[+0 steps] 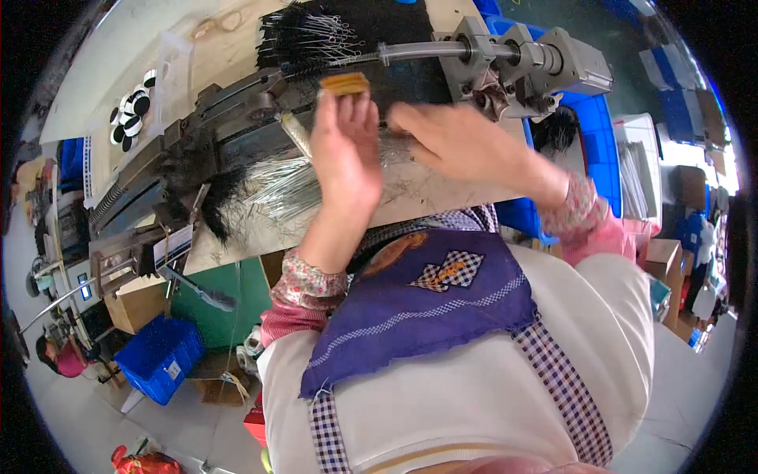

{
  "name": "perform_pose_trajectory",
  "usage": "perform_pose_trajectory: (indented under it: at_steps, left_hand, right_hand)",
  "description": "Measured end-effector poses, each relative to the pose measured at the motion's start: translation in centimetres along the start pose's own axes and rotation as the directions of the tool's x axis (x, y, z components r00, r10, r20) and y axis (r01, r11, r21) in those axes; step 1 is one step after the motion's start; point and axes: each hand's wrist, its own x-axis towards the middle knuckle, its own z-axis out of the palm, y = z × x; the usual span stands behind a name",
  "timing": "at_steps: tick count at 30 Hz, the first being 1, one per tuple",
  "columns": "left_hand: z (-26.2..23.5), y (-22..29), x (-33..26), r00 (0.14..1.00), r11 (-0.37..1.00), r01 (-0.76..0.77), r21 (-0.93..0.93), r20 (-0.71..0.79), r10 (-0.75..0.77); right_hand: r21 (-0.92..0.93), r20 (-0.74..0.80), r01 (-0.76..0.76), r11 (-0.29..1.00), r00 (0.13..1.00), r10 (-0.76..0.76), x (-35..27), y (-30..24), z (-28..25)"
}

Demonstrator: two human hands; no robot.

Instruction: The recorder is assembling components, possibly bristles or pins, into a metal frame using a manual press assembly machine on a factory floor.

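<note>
Counter of pale wood [474, 188] bears a long dark-metal machine [262, 105], running from lower left to upper right of the frame. At centre, the left hand [347, 154] turns its palm up, fingers straight and together; the right hand [466, 142] is blurred, its grip unclear. Left of both, nearer the left, a loose bundle of thin silver wires [278, 189] slants up rightward. A small yellow strip-like piece [345, 84] crosses the left fingertips, held or worn, I cannot tell.
</note>
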Motion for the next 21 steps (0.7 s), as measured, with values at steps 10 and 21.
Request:
perform_pose_trajectory:
  at_steps: [10,21]
  left_hand:
    - [-9.9,4.8,-9.9,0.866,0.500,-0.485,0.717,0.473,0.161]
    - [-31.5,22.9,-19.6,0.369,-0.224,0.682,0.696,-0.062,0.927]
  right_hand:
    - [-0.046,0.055,-0.123,0.991,0.991,0.125,-3.5,6.4,8.5]
    - [0.312,-0.153,-0.129,0.941,0.971,0.183,-4.3,3.6,5.3]
